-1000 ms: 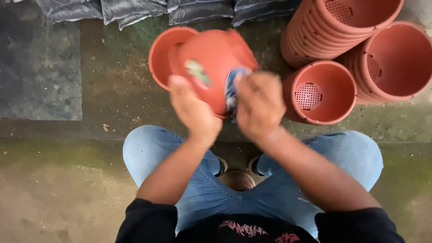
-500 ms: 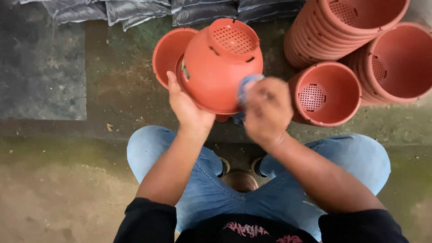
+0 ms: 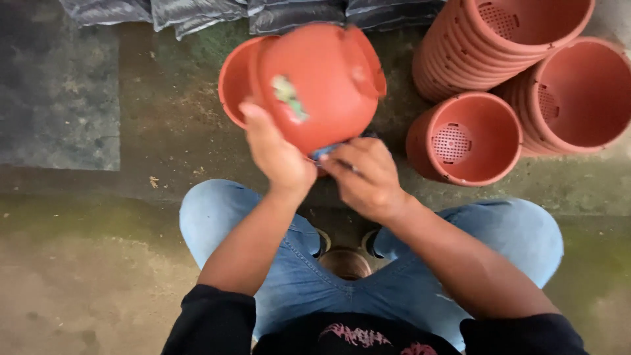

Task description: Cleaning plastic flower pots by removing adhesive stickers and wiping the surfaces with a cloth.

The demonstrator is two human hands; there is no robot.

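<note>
**Hands on a terracotta-coloured pot above the knees**

At the upper left of the frame lies a dark mat (image 3: 56, 98) on the damp, mossy concrete floor (image 3: 98, 263); along the top edge runs a row of grey plastic sacks (image 3: 197, 13); lower centre, the person's knees in blue jeans (image 3: 217, 217) spread to either side, with a black shirt at the bottom edge.

Left of centre, the left hand (image 3: 279, 154) is clamped on the side of a plastic pot (image 3: 315, 85), fingers wrapped up over its wall, beside a small greenish patch on the pot; the pot is held in the air at upper centre, tilted so its outer side faces the camera; a second pot's rim (image 3: 233, 79) shows just behind it to the left, though whether the two are nested I cannot tell.

Just right of centre, the right hand (image 3: 368, 177) is closed with fingers together beneath the pot's lower edge, pressing a small blue thing (image 3: 325, 152) against it; what that thing is stays unclear.

Further right, a single pot (image 3: 470, 141) lies on its side with its perforated bottom visible; in the upper right corner two stacks of pots (image 3: 519, 39) lie touching it, openings toward the camera.
</note>
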